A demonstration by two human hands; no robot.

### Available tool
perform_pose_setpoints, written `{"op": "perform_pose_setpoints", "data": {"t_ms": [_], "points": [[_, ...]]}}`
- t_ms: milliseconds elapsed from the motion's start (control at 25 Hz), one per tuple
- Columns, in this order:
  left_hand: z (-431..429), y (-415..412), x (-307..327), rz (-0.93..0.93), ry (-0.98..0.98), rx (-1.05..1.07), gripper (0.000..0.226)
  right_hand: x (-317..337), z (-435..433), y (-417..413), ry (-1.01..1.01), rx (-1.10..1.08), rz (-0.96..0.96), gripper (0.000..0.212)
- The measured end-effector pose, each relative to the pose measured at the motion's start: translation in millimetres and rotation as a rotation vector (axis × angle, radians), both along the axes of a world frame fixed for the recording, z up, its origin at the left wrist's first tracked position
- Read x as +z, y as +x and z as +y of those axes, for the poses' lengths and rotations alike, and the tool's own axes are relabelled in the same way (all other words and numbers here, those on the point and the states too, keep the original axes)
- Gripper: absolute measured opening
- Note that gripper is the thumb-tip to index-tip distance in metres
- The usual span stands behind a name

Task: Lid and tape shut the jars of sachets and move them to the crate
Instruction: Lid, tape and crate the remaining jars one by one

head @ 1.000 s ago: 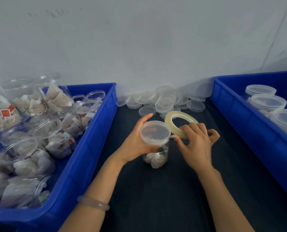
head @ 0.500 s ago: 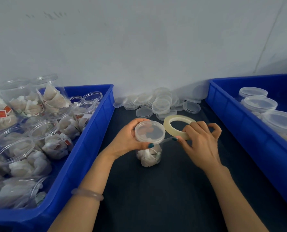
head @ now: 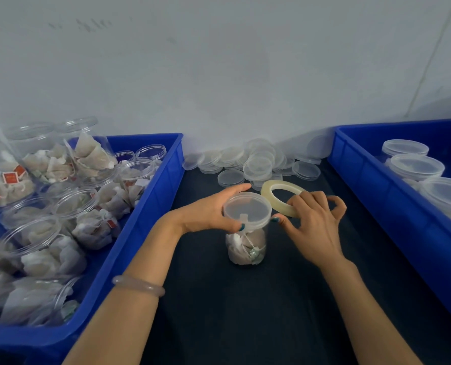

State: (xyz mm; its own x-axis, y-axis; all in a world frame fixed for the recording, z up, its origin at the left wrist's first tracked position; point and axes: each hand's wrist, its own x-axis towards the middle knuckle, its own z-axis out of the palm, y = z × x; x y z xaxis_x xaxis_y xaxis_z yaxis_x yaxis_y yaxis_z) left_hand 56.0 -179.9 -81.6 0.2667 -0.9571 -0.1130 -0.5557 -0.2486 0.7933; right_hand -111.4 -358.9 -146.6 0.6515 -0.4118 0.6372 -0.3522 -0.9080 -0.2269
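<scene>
While your left hand (head: pixel 208 214) grips the jar (head: pixel 246 246) around its lid (head: pixel 246 210), the jar stands upright on the mat (head: pixel 245 312) between the left crate (head: pixel 150 206) and the right crate (head: pixel 364 185). Your right hand (head: pixel 314 222) holds the tape (head: pixel 274 188) just beside the lid, with the thumb at the lid's edge.

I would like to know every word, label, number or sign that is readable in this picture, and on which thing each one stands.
No text here can be read.
Red tags on sachets in the left crate: pale print, too blurred to read.
Faint wall marks: too faint to read.
Tape, lids, jar: no print seen.
</scene>
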Motion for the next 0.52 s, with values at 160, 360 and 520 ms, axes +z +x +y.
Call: {"op": "perform_pose_setpoints", "data": {"t_ms": [160, 360, 520], "points": [[-19.1, -26.8, 11.7, -0.515, 0.167, 0.167, 0.097, -1.2, 12.6, 4.1, -0.005, -0.004, -0.019, 0.047], [-25.3, -35.1, 4.8, -0.499, 0.071, 0.24, 0.096, 2.0, 7.5, 0.2, -0.017, 0.101, 0.018, 0.04], [-19.0, -27.6, 7.0, -0.457, 0.007, 0.2, 0.083, 6.1, 6.4, 0.0, -0.02, 0.138, 0.038, 0.031]]}}
